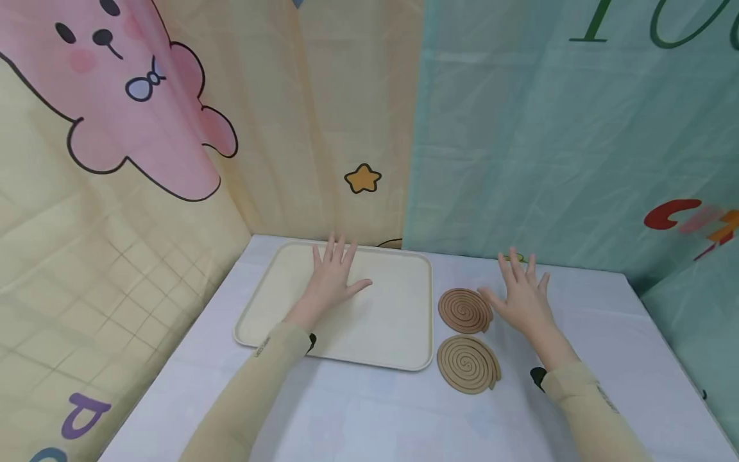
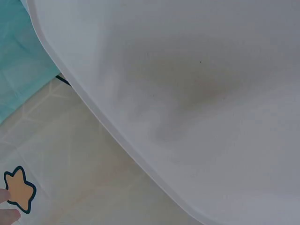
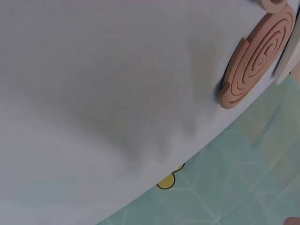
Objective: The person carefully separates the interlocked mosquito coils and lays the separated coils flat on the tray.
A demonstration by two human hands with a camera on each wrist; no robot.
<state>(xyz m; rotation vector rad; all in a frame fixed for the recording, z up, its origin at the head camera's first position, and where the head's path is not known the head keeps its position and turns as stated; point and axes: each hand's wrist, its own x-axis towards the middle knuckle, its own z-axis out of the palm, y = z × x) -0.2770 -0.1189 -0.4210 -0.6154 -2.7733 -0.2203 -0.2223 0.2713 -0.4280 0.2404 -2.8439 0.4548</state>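
Observation:
My left hand (image 1: 330, 277) hovers over a cream tray (image 1: 387, 321) with its fingers spread and nothing in it. In the left wrist view, the bare tray (image 2: 225, 154) fills most of the picture and two fingertips (image 2: 8, 216) show at the lower left corner. To the right of the tray lie two flat spiral coils, a reddish-brown coil (image 1: 464, 310) behind and a tan coil (image 1: 469, 364) in front. My right hand (image 1: 524, 301), fingers spread and holding nothing, is just right of the reddish-brown coil. The right wrist view shows that coil (image 3: 260, 58) flat on the table.
A white cloth covers the table (image 1: 369, 417). Behind it hang a cream curtain (image 1: 323, 115) with a star and a teal curtain (image 1: 519, 147). Another printed cloth (image 1: 115, 269) with a pink bear borders the left side.

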